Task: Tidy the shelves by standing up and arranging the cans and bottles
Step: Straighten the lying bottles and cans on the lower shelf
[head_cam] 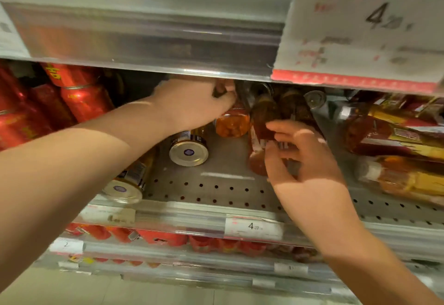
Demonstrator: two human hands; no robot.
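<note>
My left hand (194, 105) reaches deep under the upper shelf, its fingers closed over the dark top of an orange jar (232, 124) that stands at the back. My right hand (302, 160) wraps thumb and fingers around a red sauce bottle (258, 151), which leans with its base toward me. Just behind it stand two dark amber bottles (281, 107). Two gold-labelled jars lie on their sides with pale lids facing me, one mid-shelf (188, 152) and one at the front edge (123, 190), partly under my left forearm.
Red cans (79, 98) fill the left of the perforated shelf (216, 187). Several bottles with red and yellow labels (396, 141) lie piled on the right. The upper shelf's rail (149, 47) and a price tag (360, 28) hang low overhead. More red packs sit on the shelf below.
</note>
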